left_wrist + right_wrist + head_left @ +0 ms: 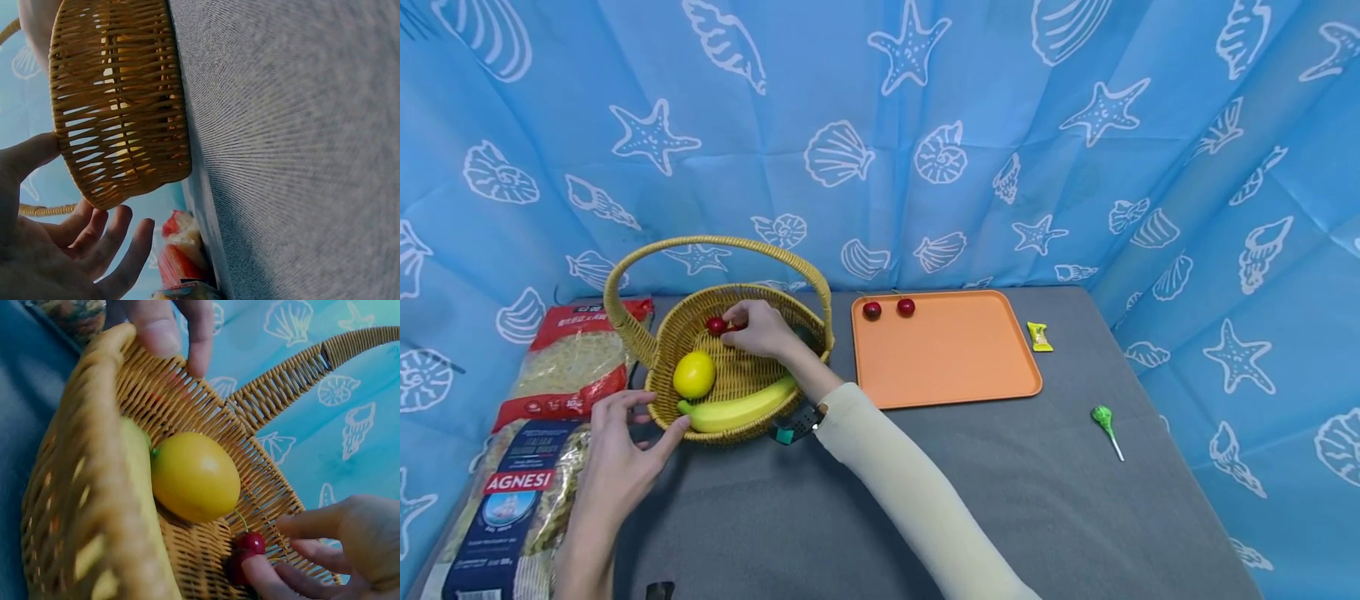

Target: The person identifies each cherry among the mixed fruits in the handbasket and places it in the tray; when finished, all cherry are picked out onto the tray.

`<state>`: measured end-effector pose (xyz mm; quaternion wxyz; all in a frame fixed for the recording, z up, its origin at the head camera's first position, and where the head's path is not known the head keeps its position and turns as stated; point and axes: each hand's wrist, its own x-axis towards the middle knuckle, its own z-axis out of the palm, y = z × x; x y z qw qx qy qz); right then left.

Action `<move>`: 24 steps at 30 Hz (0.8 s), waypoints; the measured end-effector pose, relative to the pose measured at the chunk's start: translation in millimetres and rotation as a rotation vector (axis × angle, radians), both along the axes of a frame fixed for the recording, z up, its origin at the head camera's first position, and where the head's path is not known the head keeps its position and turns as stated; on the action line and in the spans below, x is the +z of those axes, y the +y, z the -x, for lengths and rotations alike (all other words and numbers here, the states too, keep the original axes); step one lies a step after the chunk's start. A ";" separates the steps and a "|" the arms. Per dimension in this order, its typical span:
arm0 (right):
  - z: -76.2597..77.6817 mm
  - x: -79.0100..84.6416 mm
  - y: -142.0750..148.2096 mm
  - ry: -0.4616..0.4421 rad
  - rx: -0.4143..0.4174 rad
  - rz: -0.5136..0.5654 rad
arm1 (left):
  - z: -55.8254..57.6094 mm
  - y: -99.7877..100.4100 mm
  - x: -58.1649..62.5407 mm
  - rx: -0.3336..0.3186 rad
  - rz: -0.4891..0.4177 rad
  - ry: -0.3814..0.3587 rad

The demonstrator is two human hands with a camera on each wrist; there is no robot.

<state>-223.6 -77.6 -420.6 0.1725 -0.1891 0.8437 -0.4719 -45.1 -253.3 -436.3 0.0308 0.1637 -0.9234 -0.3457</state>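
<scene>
A wicker basket (pixel 745 292) with a tall handle holds a lemon (pixel 694 374), a banana (pixel 741 410) and two cherries (pixel 251 542). My left hand (pixel 617 450) grips the basket's near left side, its thumb at the rim and its fingers around the outside. Inside the basket, my right hand (pixel 763 329) is at the cherries. Its thumb overlaps the lower cherry (pixel 235 570) in the right wrist view, while the other fingertips stand apart from it. A dark rounded thing (pixel 805 335) in the basket is partly hidden behind the right hand.
Right of the basket lies an orange tray (pixel 947 354) with two cherries (pixel 889 308) at its far edge. Beyond it are a yellow wrapped candy (pixel 1039 337) and a green lollipop (pixel 1102 417). Pasta bags (pixel 512 500) lie at the left. A shell-patterned blue curtain (pixel 880 167) hangs behind.
</scene>
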 end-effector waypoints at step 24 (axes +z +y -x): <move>-11.4 -11.6 -14.7 -0.137 -0.128 0.173 | 0.5 1.5 -1.2 0.013 0.006 -0.004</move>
